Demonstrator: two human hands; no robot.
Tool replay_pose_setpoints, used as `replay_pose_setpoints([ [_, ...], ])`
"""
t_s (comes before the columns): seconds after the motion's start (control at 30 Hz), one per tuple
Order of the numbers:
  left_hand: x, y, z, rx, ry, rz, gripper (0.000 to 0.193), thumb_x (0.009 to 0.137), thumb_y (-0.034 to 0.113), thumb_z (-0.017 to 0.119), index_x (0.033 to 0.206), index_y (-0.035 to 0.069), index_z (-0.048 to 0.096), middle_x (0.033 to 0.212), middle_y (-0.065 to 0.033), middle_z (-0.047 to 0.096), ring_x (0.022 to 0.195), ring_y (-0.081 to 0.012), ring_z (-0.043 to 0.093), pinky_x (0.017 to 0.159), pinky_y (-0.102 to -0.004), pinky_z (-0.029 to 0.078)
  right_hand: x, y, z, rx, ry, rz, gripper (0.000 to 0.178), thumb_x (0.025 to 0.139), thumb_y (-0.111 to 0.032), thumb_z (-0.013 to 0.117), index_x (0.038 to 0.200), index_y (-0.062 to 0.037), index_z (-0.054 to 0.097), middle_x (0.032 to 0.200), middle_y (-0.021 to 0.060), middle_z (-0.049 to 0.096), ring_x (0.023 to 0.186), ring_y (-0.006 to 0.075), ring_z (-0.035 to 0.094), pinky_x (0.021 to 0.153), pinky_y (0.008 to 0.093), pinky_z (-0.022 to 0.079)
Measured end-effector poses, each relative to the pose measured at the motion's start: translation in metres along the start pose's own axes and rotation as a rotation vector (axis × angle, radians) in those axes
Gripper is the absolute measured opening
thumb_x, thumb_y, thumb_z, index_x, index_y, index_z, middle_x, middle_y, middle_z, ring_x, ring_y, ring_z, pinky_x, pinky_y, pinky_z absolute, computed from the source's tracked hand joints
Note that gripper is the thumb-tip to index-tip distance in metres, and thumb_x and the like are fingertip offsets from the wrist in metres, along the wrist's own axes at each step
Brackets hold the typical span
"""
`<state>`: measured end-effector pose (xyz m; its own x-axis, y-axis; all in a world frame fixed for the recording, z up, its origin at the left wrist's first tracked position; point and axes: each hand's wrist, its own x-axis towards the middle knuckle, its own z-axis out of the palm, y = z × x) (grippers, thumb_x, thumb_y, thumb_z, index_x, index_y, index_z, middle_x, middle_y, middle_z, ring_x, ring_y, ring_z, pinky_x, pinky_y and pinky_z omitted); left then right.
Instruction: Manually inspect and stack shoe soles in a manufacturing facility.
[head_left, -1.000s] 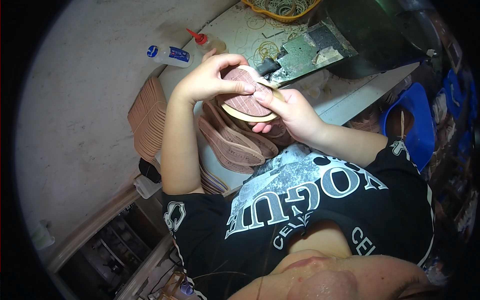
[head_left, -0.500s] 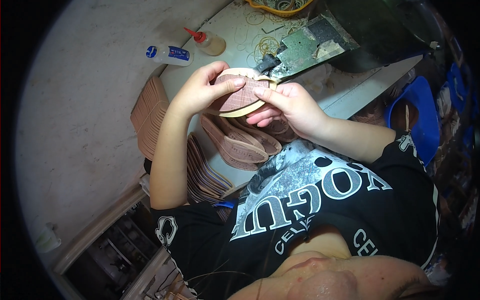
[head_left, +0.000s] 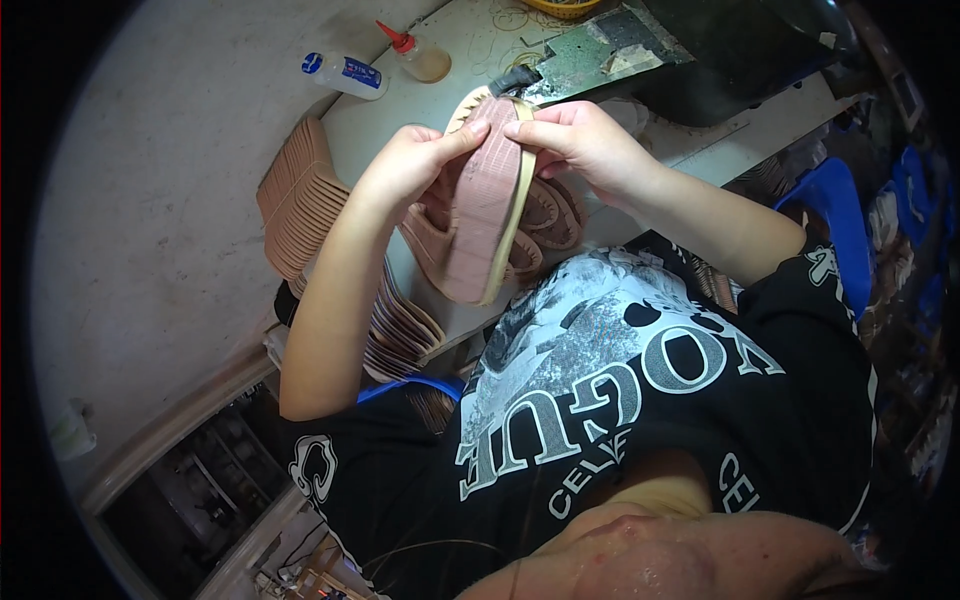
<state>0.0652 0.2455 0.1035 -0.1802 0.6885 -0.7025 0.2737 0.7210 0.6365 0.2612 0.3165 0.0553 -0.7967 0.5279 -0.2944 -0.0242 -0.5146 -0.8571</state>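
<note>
Both hands hold one pink insole (head_left: 487, 200) at upper centre above the tabletop (head_left: 420, 110). Its long axis runs top to bottom. Left hand (head_left: 415, 170) and right hand (head_left: 580, 145) pinch its upper end from opposite sides, fingers closed on it.

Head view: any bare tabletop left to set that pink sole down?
Bare white tabletop lies between the clear glue bottles and the left hand. Crowded: pink sole held over a pile of soles; the right hand sits beside the green-topped machine.
</note>
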Motion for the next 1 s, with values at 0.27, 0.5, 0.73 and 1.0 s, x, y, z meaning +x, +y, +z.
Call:
replay_pose_setpoints([
  [0.27, -0.015, 0.0, 0.02, -0.2, -0.044, 0.025, 0.05, 0.085, 0.05, 0.062, 0.082, 0.0, 0.064, 0.066, -0.0089, 0.065, 0.053, -0.0153, 0.063, 0.048, -0.0247, 0.052, -0.013, -0.002, -0.011, -0.24, -0.139, 0.072, 0.03, 0.082, -0.03, 0.07, 0.096, -0.0024, 0.069, 0.082, 0.0015, 0.066, 0.07, 0.0052, 0.057, 0.059, 0.0207, 0.046],
  [0.5, -0.013, -0.009, 0.017, -0.256, -0.068, 0.078, 0.029, 0.085, 0.033, 0.068, 0.088, 0.005, 0.063, 0.073, -0.0067, 0.068, 0.055, -0.0094, 0.064, 0.049, -0.0179, 0.05, -0.006, 0.0, -0.012, -0.26, -0.026, -0.01, 0.037, 0.081, -0.033, 0.072, 0.088, 0.0028, 0.067, 0.075, 0.0056, 0.065, 0.066, 0.0074, 0.059, 0.06, 0.0212, 0.047],
  [0.73, -0.007, -0.01, 0.016, -0.316, 0.055, 0.085, 0.031, 0.085, 0.035, 0.067, 0.089, 0.004, 0.063, 0.071, -0.0068, 0.068, 0.052, -0.0096, 0.062, 0.047, -0.0184, 0.049, -0.058, 0.034, -0.012, -0.078, -0.226, 0.3, 0.03, 0.084, -0.023, 0.07, 0.097, 0.0027, 0.063, 0.083, 0.0073, 0.066, 0.073, 0.0111, 0.064, 0.067, 0.0233, 0.052],
  [1.0, 0.009, 0.002, -0.005, -0.256, 0.076, 0.045, 0.039, 0.083, 0.043, 0.067, 0.084, 0.004, 0.061, 0.065, -0.0059, 0.066, 0.047, -0.0092, 0.058, 0.044, -0.0193, 0.046, -0.062, 0.025, 0.011, 0.107, -0.109, 0.237, 0.024, 0.085, -0.015, 0.065, 0.098, 0.0049, 0.061, 0.078, 0.0092, 0.065, 0.064, 0.0106, 0.062, 0.058, 0.0216, 0.052],
])
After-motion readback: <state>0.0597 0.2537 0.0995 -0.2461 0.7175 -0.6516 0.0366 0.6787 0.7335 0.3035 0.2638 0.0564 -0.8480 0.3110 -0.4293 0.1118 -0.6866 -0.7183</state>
